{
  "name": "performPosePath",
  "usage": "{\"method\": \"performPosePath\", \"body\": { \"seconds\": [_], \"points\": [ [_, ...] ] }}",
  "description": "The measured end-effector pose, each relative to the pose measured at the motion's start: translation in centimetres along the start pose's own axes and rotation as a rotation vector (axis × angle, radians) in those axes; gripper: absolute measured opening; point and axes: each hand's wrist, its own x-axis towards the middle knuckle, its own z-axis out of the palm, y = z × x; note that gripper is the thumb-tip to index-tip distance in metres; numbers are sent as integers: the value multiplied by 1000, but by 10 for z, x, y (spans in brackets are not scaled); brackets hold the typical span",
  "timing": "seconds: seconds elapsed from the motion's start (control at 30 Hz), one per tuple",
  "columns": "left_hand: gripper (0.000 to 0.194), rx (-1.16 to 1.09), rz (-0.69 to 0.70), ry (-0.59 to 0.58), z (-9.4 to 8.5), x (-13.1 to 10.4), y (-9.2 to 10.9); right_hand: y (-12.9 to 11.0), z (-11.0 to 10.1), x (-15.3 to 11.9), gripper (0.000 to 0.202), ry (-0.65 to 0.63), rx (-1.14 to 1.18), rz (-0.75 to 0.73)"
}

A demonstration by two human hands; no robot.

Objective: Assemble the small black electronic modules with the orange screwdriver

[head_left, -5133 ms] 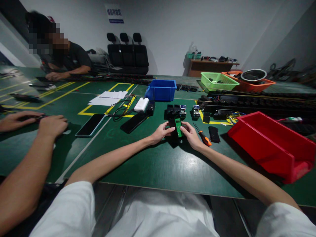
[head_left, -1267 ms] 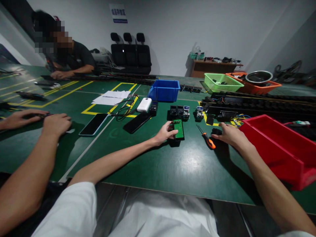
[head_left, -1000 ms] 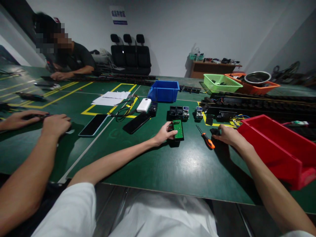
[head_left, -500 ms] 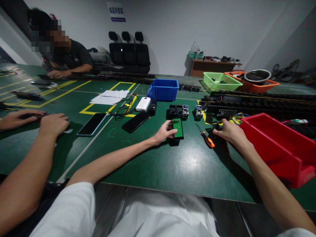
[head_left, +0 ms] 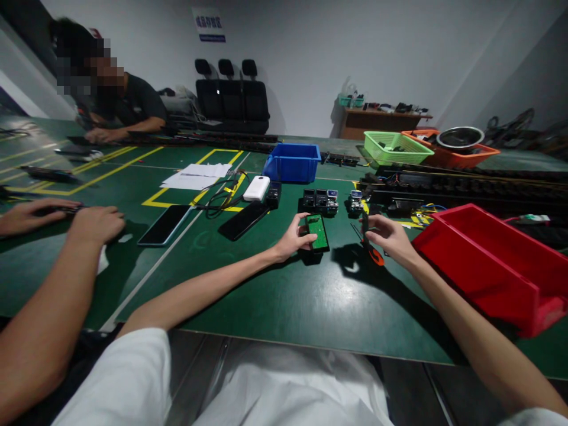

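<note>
A green circuit board in a black frame (head_left: pixel 316 232) is gripped by my left hand (head_left: pixel 295 238), thumb on its face, just above the green table. My right hand (head_left: pixel 387 235) pinches a thin dark plate (head_left: pixel 365 228), held upright over an orange-handled screwdriver (head_left: pixel 377 256), which the plate partly covers. Behind the board stands a row of small black modules (head_left: pixel 316 200), the rightmost with a bare metal part showing. One more such module (head_left: pixel 355 202) sits apart, to their right.
A red bin (head_left: pixel 483 260) lies right of my right forearm. Beyond are a blue bin (head_left: pixel 296 163), black rails (head_left: pixel 465 188) and a green basket (head_left: pixel 396 148). Phones (head_left: pixel 165 225), a white power bank (head_left: pixel 256 188) and another person's hands (head_left: pixel 95 223) are at left.
My right hand has lifted off the table beside the rails and moved left, now with the dark plate in it. The board in my left hand has tilted slightly.
</note>
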Motion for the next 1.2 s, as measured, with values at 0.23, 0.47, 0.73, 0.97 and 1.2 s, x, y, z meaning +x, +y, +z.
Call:
{"method": "performPosePath", "body": {
  "seconds": [0.23,0.47,0.73,0.97,1.2],
  "points": [
    [73,-7,1,42,9,-8,1,-6,58,-13,19,-24,634,319],
    [77,-3,61,85,16,-13,3,-1,71,-15,31,-17,502,279],
    [66,8,89,183,12,-14,5,14,94,1,28,33,350,179],
    [65,27,60,203,10,-13,0,10,87,0,43,50,479,190],
    [58,5,-8,104,9,-11,3,8,78,-5,50,92,391,185]
  ]
}}
